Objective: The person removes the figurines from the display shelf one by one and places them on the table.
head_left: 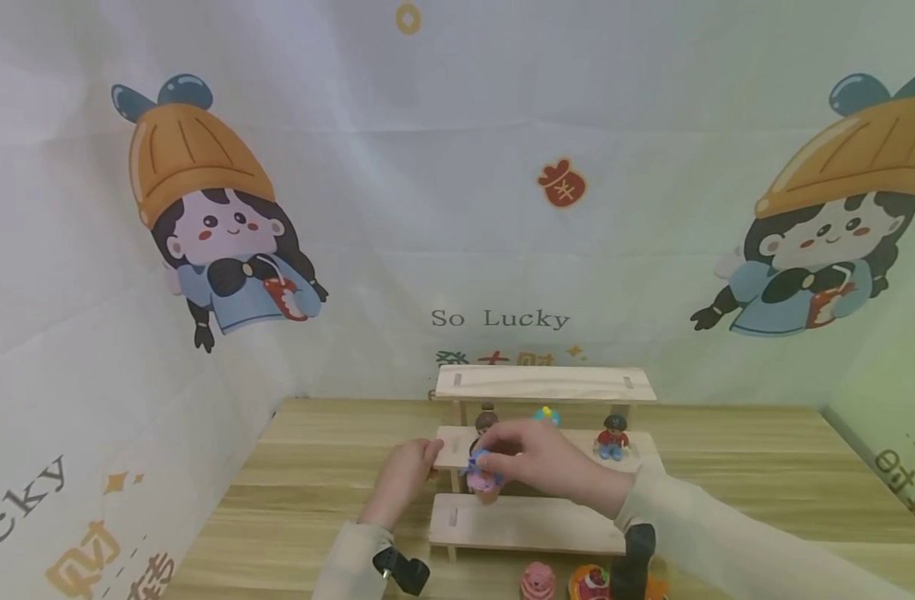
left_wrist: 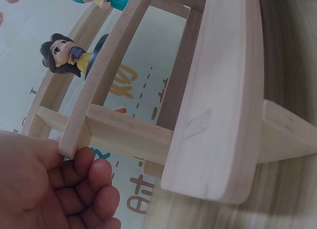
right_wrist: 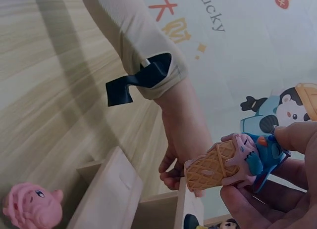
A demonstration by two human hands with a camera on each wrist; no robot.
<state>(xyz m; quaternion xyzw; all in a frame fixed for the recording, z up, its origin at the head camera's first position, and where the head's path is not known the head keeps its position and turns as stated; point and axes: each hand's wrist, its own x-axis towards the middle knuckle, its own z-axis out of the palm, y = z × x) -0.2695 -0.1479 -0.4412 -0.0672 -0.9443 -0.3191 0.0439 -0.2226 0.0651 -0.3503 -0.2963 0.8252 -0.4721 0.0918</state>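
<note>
My right hand (head_left: 551, 462) pinches a toy ice cream cone with a blue and pink figure on top (head_left: 483, 477), held over the left part of the wooden tiered shelf (head_left: 532, 523). In the right wrist view the waffle cone (right_wrist: 212, 170) points left, with the fingers (right_wrist: 285, 189) round its blue top. My left hand (head_left: 405, 479) grips the left end of the middle tier, thumb and curled fingers (left_wrist: 81, 184) at the board's end in the left wrist view. On that tier stands a dark-haired figure (left_wrist: 64, 56), partly behind the right hand in the head view.
A pirate figure in red and blue (head_left: 612, 438) stands at the right of the middle tier, a turquoise figure (head_left: 547, 416) near its centre. In front of the shelf are a pink toy (head_left: 537, 581) and an orange one (head_left: 588, 582). A printed cloth hangs behind.
</note>
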